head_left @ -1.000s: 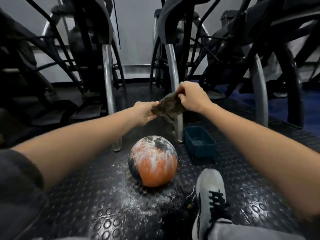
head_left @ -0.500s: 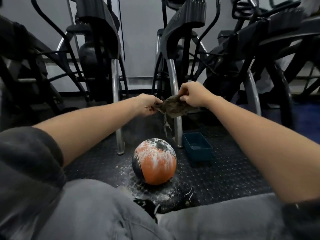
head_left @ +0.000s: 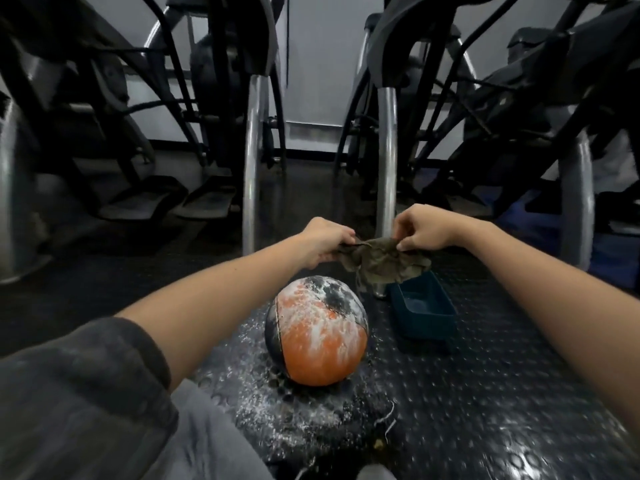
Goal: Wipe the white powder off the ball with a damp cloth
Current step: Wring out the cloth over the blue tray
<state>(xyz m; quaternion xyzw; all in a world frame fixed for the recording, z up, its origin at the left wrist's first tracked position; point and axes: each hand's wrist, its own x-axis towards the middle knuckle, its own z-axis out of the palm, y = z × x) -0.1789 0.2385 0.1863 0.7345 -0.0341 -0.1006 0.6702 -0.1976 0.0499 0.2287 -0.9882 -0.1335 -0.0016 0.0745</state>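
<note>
Head camera looks down on the ball (head_left: 317,336), which sits on the studded black rubber floor (head_left: 485,393) between the person's outstretched arms. It is round, mostly orange across the near face, with a black panel at the top far side and another black strip down its left edge, the panels divided by thin seams. White powder (head_left: 322,306) streaks the upper half heavily, smeared in downward runs over the orange and mottling the black top; the lower orange part is cleaner. More powder is scattered on the floor around and in front of the ball's base.

Above and just behind the ball, not touching it, hangs the cloth (head_left: 381,263), a crumpled olive-brown rag with a loose thread dangling from its lower edge. The left hand (head_left: 323,242) grips its left end with fingers curled closed over the fabric. The right hand (head_left: 427,228) pinches the cloth's right top edge between thumb and fingertips, the other fingers bent loosely.

Just right of the ball sits a small dark teal tray (head_left: 424,311); the cloth's lower right corner hangs over its far end. A grey sleeve (head_left: 86,393) covers the left upper arm. Chrome legs (head_left: 387,161) and black frames of exercise machines stand beyond the hands.
</note>
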